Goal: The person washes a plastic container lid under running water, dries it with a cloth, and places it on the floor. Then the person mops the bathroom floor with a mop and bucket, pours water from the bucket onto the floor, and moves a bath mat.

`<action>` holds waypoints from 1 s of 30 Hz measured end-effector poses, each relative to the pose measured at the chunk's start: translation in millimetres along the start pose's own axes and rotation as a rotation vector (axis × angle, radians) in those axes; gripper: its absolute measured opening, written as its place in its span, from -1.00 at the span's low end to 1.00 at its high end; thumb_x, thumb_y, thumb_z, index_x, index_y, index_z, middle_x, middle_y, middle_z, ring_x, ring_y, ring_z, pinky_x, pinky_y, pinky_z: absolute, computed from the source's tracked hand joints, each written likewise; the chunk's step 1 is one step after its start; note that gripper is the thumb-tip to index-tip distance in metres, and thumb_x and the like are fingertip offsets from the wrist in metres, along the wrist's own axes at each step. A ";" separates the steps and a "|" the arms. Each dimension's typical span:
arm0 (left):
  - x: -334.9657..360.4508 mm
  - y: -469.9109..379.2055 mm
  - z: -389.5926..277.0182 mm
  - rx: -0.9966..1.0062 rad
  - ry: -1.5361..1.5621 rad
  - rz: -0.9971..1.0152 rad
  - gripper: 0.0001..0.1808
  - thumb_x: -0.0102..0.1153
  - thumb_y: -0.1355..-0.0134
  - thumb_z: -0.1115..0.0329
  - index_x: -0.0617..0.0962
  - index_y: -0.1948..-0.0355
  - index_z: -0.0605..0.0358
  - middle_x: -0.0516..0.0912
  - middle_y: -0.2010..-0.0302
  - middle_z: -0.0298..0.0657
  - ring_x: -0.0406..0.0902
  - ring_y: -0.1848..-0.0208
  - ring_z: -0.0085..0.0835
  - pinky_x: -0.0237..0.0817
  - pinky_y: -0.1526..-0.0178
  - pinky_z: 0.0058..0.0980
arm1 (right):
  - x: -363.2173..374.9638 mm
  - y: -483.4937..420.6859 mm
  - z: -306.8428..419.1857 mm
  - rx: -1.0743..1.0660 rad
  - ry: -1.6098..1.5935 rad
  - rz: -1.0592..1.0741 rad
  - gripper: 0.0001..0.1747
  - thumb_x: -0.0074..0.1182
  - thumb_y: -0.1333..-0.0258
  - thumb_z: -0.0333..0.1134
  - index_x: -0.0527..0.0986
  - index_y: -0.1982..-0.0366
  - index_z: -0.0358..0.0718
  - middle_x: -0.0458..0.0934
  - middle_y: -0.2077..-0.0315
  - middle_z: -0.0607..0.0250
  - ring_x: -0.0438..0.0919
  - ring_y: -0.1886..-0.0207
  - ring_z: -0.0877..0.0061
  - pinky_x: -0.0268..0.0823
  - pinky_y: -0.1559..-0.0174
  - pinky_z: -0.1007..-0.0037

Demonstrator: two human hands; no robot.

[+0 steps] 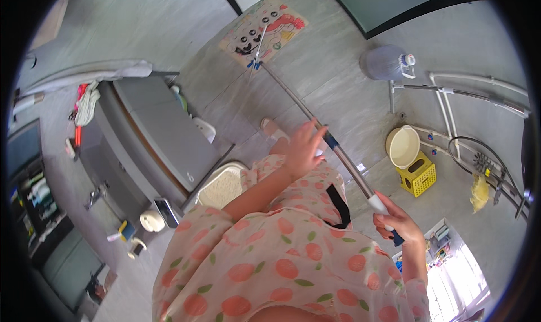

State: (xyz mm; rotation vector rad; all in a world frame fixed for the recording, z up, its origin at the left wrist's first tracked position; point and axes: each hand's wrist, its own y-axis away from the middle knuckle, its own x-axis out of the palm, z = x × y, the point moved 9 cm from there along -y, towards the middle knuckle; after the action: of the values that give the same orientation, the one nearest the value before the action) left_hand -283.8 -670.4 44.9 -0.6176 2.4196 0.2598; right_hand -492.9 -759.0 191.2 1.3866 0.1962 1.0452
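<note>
My right hand (395, 220) is closed around the white and dark blue grip end of a telescopic metal pole (296, 98). Farther up, near the pole's dark blue collar, my left hand (304, 148) has its fingers spread; they overlap the pole, and whether they touch it cannot be told. The pole slants away to a blue joint (255, 64) with a thin, pale head seen nearly edge-on. That head lies over a patterned floor mat (270, 30) with a red cartoon figure and dark round marks.
A large water bottle (384, 62) stands by the wall at right. Below it are a cream basin (403, 146), a yellow perforated stool (418, 176) and white pipes (448, 110). At left are a grey cabinet (165, 127) and a cream tub (222, 186) beside my legs.
</note>
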 end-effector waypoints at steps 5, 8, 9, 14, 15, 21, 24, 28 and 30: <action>65.2 20.1 -6.6 -0.129 -0.105 -0.041 -0.44 0.37 0.13 0.42 0.47 0.03 0.11 0.38 -0.21 -0.01 0.23 -0.30 0.09 0.17 -0.24 -0.09 | -47.5 -16.4 -14.1 0.128 0.175 0.098 -0.20 0.04 -0.21 -0.42 -0.02 -0.41 -0.15 0.37 0.54 0.35 0.29 0.66 0.68 0.16 0.61 0.58; 78.2 42.3 20.4 -0.207 -0.178 -0.094 -0.56 0.34 0.11 0.46 0.50 0.14 0.12 0.43 -0.13 -0.02 0.27 -0.24 0.10 0.21 -0.19 -0.08 | -50.2 -57.8 -20.7 0.160 0.270 0.164 -0.18 0.03 -0.19 -0.43 -0.03 -0.42 -0.14 0.40 0.51 0.37 0.32 0.63 0.68 0.21 0.56 0.58; 79.8 50.5 33.8 -0.261 -0.176 -0.093 -0.60 0.33 0.09 0.46 0.51 0.18 0.13 0.44 -0.09 -0.02 0.30 -0.21 0.09 0.23 -0.16 -0.09 | -47.4 -70.2 -24.0 0.174 0.310 0.191 -0.18 0.03 -0.19 -0.43 -0.04 -0.42 -0.14 0.41 0.51 0.37 0.33 0.62 0.68 0.22 0.55 0.58; 69.1 81.2 65.3 -0.353 -0.284 -0.170 -0.75 0.32 0.00 0.37 0.53 0.29 0.11 0.53 0.12 -0.09 0.41 -0.05 -0.01 0.28 -0.05 -0.16 | -26.3 -115.0 -24.0 0.195 0.566 0.319 -0.19 0.04 -0.18 -0.39 -0.01 -0.41 -0.15 0.45 0.48 0.36 0.36 0.60 0.68 0.25 0.52 0.57; 68.3 84.7 70.3 -0.382 -0.279 -0.162 -0.76 0.31 -0.01 0.34 0.53 0.31 0.11 0.54 0.16 -0.11 0.42 -0.03 -0.03 0.29 -0.04 -0.16 | -22.0 -120.0 -24.6 0.209 0.598 0.333 -0.20 0.04 -0.18 -0.38 0.00 -0.40 -0.15 0.46 0.48 0.35 0.36 0.59 0.68 0.26 0.52 0.56; 56.3 105.7 102.5 -0.534 -0.302 -0.219 -0.79 0.31 -0.03 0.30 0.54 0.35 0.11 0.57 0.22 -0.15 0.48 0.08 -0.08 0.32 0.06 -0.17 | -0.2 -155.6 -20.8 0.227 0.762 0.336 -0.20 0.00 -0.15 -0.44 0.01 -0.40 -0.17 0.43 0.51 0.39 0.35 0.60 0.68 0.23 0.52 0.57; 46.4 118.2 126.9 -0.577 -0.324 -0.252 -0.79 0.31 -0.03 0.31 0.54 0.35 0.11 0.58 0.25 -0.12 0.49 0.12 -0.07 0.33 0.09 -0.18 | 18.4 -181.3 -21.1 0.239 0.768 0.375 -0.24 0.02 -0.17 -0.42 0.05 -0.38 -0.18 0.39 0.55 0.41 0.35 0.60 0.69 0.22 0.53 0.57; 35.9 132.7 160.6 -0.633 -0.355 -0.191 -0.77 0.31 -0.03 0.30 0.54 0.33 0.12 0.59 0.28 -0.11 0.50 0.11 -0.07 0.34 0.09 -0.20 | 43.1 -209.7 -23.2 0.254 0.769 0.395 -0.35 0.04 -0.19 -0.39 0.18 -0.30 -0.19 0.40 0.55 0.40 0.34 0.60 0.69 0.21 0.56 0.57; 33.2 130.8 168.5 -0.598 -0.311 -0.194 -0.76 0.31 -0.04 0.28 0.53 0.33 0.13 0.58 0.26 -0.13 0.49 0.09 -0.09 0.35 0.08 -0.20 | 48.8 -213.3 -22.5 0.274 0.721 0.380 -0.47 0.08 -0.18 -0.35 0.31 -0.20 -0.18 0.42 0.52 0.37 0.36 0.59 0.69 0.21 0.57 0.59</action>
State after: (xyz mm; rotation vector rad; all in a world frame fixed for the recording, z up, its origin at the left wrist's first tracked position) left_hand -283.0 -513.8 -103.7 -0.9805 1.9537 0.9407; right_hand -377.1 -675.1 24.1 1.2559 0.6397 1.8732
